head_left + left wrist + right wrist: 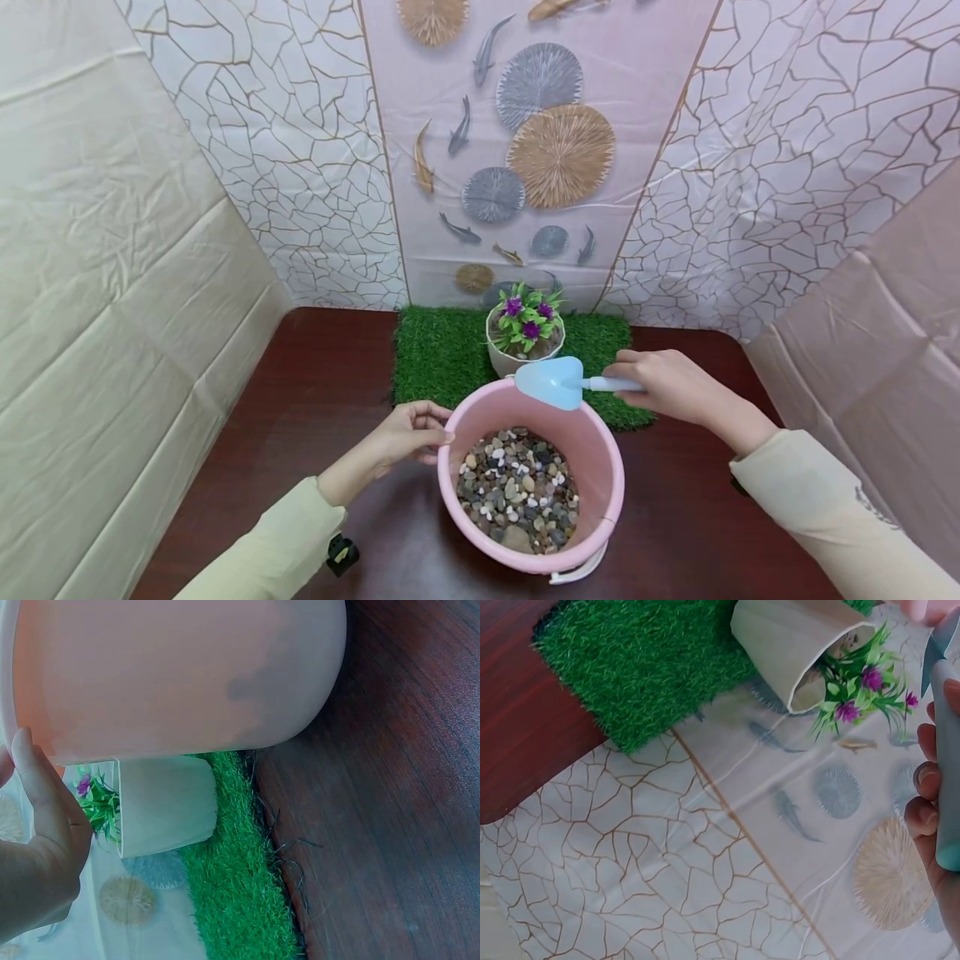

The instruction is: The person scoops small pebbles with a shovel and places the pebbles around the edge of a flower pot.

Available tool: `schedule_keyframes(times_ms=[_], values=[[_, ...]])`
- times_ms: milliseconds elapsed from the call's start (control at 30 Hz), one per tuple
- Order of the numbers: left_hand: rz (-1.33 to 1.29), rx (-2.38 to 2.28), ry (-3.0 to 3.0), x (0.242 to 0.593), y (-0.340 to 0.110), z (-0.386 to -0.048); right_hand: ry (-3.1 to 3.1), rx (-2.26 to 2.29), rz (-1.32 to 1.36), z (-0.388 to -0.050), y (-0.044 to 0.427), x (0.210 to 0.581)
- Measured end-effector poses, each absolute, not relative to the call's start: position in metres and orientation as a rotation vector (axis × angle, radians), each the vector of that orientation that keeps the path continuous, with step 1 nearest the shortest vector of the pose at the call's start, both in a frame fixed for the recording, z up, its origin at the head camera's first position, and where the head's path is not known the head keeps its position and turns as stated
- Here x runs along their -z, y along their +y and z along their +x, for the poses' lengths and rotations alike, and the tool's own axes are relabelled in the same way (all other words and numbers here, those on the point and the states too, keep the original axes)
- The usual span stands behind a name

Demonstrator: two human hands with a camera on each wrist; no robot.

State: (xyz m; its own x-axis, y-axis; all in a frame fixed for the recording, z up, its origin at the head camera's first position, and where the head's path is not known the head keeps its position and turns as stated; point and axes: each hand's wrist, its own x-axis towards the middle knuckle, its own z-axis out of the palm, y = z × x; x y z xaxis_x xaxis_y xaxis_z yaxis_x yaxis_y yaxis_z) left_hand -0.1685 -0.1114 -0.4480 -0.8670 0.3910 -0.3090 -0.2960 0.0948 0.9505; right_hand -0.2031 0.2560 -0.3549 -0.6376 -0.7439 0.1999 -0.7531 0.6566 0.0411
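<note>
A pink bucket (613,483) holding many small pebbles (517,492) stands at the front of the table. My left hand (408,435) grips its rim at the left, thumb on top and fingers against the outer side; the left wrist view shows that hand (49,847) at the rim too. In my right hand (660,383) is the handle of a light blue trowel (551,383), whose blade is over the bucket's far rim. The right wrist view shows the fingers (927,780) curled round the trowel handle (949,772).
Behind the bucket, a white pot (504,360) with purple flowers (531,330) and green leaves stands on a green grass mat (442,354). The dark red table (330,367) is bounded by patterned cloth at the back and plain cloth at both sides. The bucket's white handle (581,572) hangs at the front.
</note>
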Motion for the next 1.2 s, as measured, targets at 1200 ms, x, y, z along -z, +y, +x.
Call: schedule_keyframes(times_ms=[1200], values=[[0.091, -1.823, 1.901, 0.449, -0.111, -0.168, -2.715, -0.044, 1.422, -0.18, 0.226, 0.375]])
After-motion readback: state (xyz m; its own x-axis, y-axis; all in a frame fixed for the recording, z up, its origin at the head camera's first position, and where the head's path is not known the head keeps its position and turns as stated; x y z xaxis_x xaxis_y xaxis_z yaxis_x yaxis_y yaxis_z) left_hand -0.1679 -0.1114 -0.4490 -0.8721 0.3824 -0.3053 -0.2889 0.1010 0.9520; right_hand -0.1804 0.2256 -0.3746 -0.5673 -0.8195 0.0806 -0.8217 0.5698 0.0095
